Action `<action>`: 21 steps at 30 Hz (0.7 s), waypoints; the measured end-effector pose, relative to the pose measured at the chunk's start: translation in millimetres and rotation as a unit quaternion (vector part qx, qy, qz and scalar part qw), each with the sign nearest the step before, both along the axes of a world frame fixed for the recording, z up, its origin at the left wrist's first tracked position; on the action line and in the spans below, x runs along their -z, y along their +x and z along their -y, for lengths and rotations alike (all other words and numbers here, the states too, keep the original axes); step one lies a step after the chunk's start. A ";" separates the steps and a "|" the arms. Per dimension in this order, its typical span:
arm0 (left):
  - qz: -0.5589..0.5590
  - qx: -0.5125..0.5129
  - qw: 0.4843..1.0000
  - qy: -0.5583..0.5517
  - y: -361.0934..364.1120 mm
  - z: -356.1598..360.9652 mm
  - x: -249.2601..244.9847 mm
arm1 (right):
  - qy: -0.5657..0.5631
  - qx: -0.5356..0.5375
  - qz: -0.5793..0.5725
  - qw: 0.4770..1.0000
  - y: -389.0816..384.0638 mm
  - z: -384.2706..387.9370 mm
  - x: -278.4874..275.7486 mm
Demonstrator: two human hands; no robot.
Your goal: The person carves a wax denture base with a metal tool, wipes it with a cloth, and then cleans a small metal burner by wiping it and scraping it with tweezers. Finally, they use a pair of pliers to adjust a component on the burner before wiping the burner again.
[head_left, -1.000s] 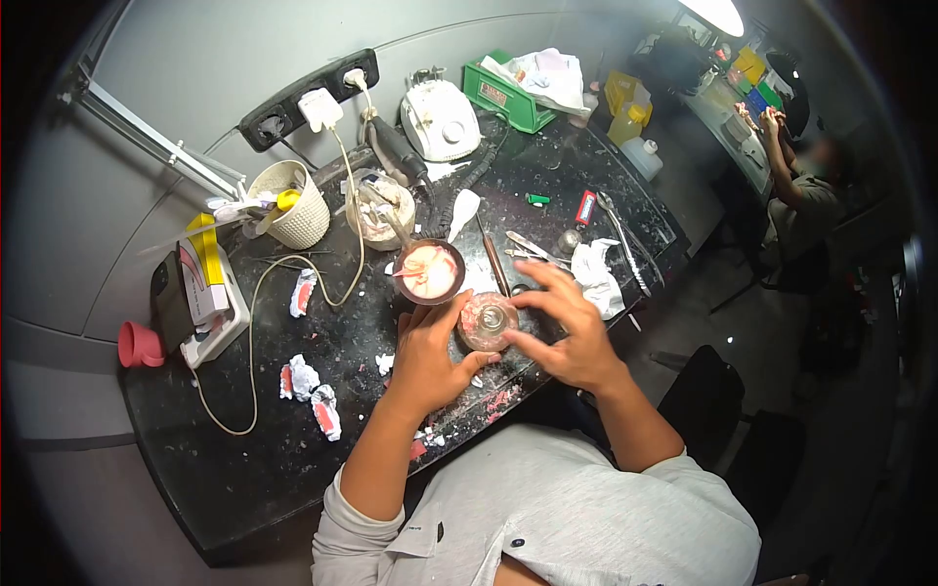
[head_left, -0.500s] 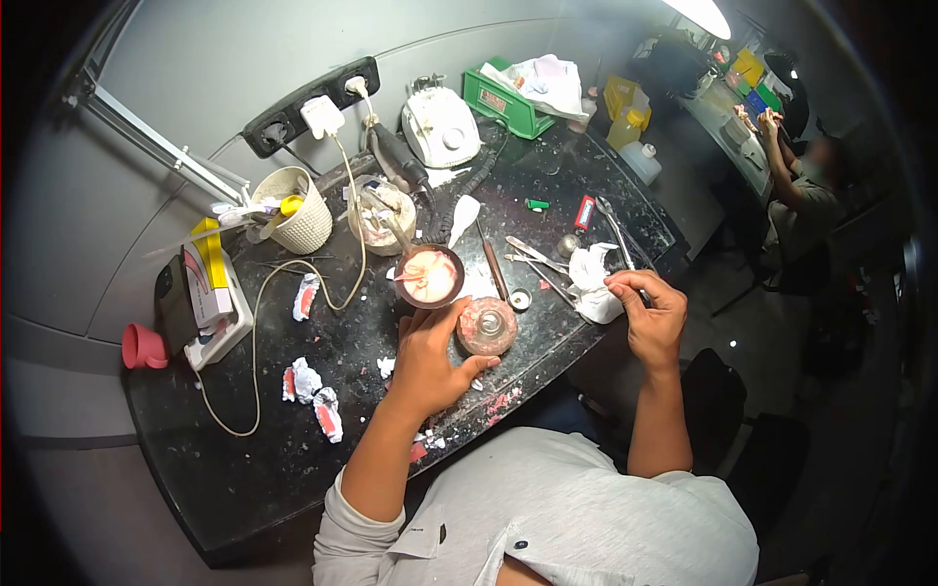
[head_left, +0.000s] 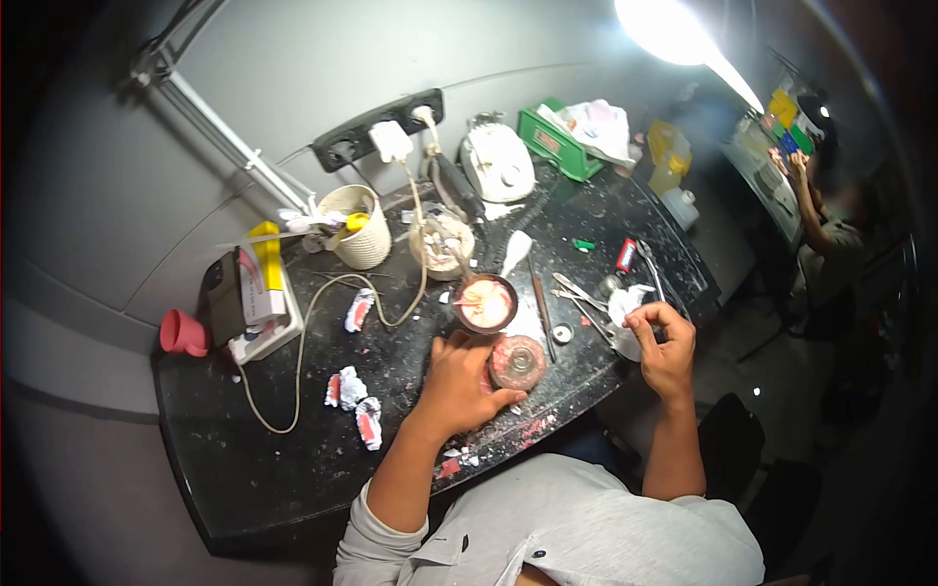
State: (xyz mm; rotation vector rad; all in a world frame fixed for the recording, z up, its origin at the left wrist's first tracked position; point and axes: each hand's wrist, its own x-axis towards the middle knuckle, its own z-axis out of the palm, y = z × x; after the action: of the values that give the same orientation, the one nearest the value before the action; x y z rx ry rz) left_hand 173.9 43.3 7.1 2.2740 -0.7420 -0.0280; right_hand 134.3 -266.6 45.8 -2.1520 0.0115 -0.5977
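Observation:
My left hand (head_left: pixel 463 383) is at the table's middle, its fingers spread around the left side of a round glass jar (head_left: pixel 517 362) coated in pink material. Just behind the fingers sits a small dark pan (head_left: pixel 488 303) with pink and whitish stuff inside. My right hand (head_left: pixel 666 344) is raised near the table's right edge, thumb and index finger pinched together; what they hold, if anything, is too small to make out. Beneath and behind it lies a crumpled white cloth (head_left: pixel 627 305), next to metal tools (head_left: pixel 580 292). A brown-handled tool (head_left: pixel 542 305) lies beside the jar.
White lumps with pink parts (head_left: pixel 368 422) lie on the black table (head_left: pixel 264 469). Behind are a cream basket (head_left: pixel 363 239), a white device (head_left: pixel 498 164) and a green bin (head_left: pixel 559 142). A cable crosses the left side. A person (head_left: pixel 826 234) sits at another table, far right.
The camera view has shifted, so the table and its objects appear farther right and lower. Both hands keep nearly the same pose beside the jar and the cloth.

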 end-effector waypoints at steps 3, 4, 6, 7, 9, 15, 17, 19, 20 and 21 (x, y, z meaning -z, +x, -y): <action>-0.031 0.001 0.999 0.011 -0.2 -0.9 -2.9 | -0.003 -0.012 -0.009 1.000 5.5 -2.4 -0.6; -0.038 0.004 0.999 0.008 0.0 -1.7 -2.5 | -0.010 -0.013 -0.017 1.000 7.4 -3.8 -2.1; -0.035 -0.006 0.999 0.014 -0.5 -1.3 -3.7 | -0.012 -0.023 -0.009 1.000 10.5 -8.6 -5.6; -0.033 -0.002 0.999 0.010 -0.8 -1.4 -3.2 | -0.010 -0.020 -0.013 1.000 11.3 -9.9 -6.5; -0.028 0.003 1.000 0.014 -0.5 -1.1 -1.0 | 0.002 -0.017 -0.013 1.000 13.7 -13.7 -7.4; -0.033 0.009 0.999 0.005 0.0 -1.9 -0.4 | -0.036 -0.035 -0.012 0.999 21.4 -14.1 -1.8; -0.036 0.009 0.999 0.000 -0.9 -1.3 2.4 | -0.037 -0.042 -0.012 0.998 21.5 -14.5 -0.3; -0.028 0.009 0.999 0.015 -0.7 -1.1 5.1 | -0.033 -0.044 -0.031 0.998 22.2 -17.4 -1.4; -0.028 0.006 0.999 0.016 -0.1 -1.9 4.5 | -0.032 -0.047 -0.031 0.998 22.9 -16.0 0.0; -0.047 0.014 0.999 0.019 0.3 -2.3 3.2 | -0.040 -0.054 -0.052 0.996 22.6 -11.5 1.5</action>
State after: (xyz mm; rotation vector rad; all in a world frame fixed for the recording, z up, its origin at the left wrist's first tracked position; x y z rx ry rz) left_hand 174.2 45.6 3.8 2.2810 -0.7294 -0.1625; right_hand 156.9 -255.1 44.3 -2.2446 -0.0722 -0.4295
